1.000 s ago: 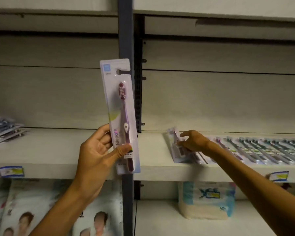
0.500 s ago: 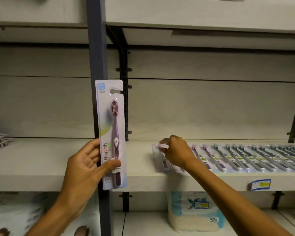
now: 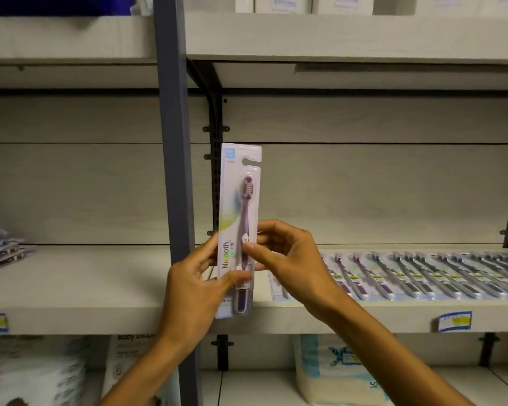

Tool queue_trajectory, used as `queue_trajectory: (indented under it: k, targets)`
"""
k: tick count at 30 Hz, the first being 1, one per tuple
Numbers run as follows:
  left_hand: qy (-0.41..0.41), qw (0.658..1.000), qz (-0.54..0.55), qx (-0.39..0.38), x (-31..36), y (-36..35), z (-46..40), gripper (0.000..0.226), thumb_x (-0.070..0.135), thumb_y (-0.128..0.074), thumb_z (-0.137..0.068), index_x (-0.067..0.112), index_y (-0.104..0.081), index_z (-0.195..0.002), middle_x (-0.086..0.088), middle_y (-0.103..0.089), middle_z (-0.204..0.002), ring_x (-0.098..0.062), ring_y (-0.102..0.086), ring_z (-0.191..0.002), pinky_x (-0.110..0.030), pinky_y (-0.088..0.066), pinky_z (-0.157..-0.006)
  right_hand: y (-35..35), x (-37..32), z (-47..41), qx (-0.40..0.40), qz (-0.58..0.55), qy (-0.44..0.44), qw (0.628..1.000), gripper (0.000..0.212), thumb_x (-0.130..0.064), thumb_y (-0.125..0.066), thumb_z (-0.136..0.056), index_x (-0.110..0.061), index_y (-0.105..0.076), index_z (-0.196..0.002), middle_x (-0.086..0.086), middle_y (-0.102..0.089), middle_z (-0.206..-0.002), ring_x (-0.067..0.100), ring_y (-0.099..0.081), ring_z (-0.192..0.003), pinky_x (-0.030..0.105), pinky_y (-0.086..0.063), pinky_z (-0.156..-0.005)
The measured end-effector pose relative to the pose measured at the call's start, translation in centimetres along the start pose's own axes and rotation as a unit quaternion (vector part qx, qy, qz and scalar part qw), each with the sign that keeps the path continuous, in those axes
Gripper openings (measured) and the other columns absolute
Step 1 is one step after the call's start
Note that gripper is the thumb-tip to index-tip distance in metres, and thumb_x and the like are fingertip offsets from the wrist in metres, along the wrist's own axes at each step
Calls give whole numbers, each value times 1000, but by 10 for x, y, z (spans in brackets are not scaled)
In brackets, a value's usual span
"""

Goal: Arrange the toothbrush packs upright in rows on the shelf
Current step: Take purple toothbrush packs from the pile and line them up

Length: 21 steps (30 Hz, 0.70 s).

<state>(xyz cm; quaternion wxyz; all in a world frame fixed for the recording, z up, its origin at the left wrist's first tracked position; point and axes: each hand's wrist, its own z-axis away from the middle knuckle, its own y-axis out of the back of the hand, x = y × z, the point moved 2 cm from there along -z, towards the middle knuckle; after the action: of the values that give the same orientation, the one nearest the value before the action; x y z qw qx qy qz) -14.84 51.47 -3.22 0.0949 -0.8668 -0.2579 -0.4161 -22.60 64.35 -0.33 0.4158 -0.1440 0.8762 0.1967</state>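
Both hands on one purple toothbrush pack, held upright in the air before the shelf: left hand pinches its lower part, right hand its middle. Looks like a handover; next, steer it to the row of packs lying right.

Diaper packs below; blue price tag.

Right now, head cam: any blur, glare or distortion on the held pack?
Head view: held toothbrush pack sharp, brand text mostly readable, no glare; both hands, left hand and right hand, crisp. Dim lighting; stack at far left soft. Shelf edge bows slightly, wide-angle.
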Motion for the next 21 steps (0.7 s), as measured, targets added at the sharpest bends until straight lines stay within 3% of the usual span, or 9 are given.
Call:
queue_trajectory:
  k: [3,5,7,9,11,16,18,21]
  targets:
    - [-12,1000,-9,-15,1,0,-2,70,26,-72,-59,48,-44,-119,23,-66,-95,7,-64,-93,-12,-53,-62,3,0,-3,6,-20,-10,1000,19,-18,-67,-84,-20,-64,-103,5,-72,-92,15,-72,-84,31,-60,-71]
    - [-21,999,-1,-28,1,5,-4,81,29,-75,-58,40,-39,-130,13,-66,-102,5,-62,-100,-14,-54,-72,8,-2,-9,16,-32,-28,999,18,-13,-67,-85,-17,-65,-102,10,-72,-91,17,-72,-82,29,-60,-67]
    - [-24,999,14,-39,-1,14,-5,88,45,-82,-56,42,-39,-132,15,-65,-113,3,-59,-110,-15,-51,-87,15,1,-21,29,-47,-58,997,19,-11,-66,-85,-12,-64,-104,11,-72,-89,18,-73,-80,31,-60,-67]
    - [-25,998,21,-50,-3,24,-5,93,57,-82,-51,45,-39,-133,23,-59,-124,2,-55,-116,-15,-47,-92,22,10,-37,41,-39,-87,995,21,-12,-66,-87,-9,-63,-107,9,-72,-84,18,-73,-79,33,-60,-67]
    - [-34,997,18,-60,-3,32,-3,97,58,-81,-50,43,-38,-136,23,-56,-129,1,-54,-119,-16,-47,-93,26,27,-55,46,-11,-125,991,24,-12,-66,-87,-6,-60,-110,7,-72,-83,18,-72,-78,32,-60,-67]
    - [-64,996,4,-57,0,49,3,96,59,-80,-52,39,-39,-136,19,-55,-133,-4,-54,-121,-28,-50,-95,24,77,-83,14,86,-249,965,52,-10,-69,-85,-1,-44,-130,19,-65,-107,28,-69,-88,35,-59,-74]
    - [-74,996,-6,-42,1,56,3,96,61,-80,-52,36,-41,-136,17,-56,-132,-5,-54,-121,-29,-52,-93,22,91,-87,14,129,-273,953,52,-9,-69,-85,3,-43,-128,19,-64,-107,30,-68,-92,33,-58,-74]
    - [-79,997,-20,-13,2,69,5,96,64,-78,-52,34,-42,-137,16,-56,-132,-4,-56,-119,-28,-53,-90,21,105,-88,16,220,-269,938,48,-14,-70,-84,7,-49,-121,21,-63,-112,33,-66,-99,41,-56,-86]
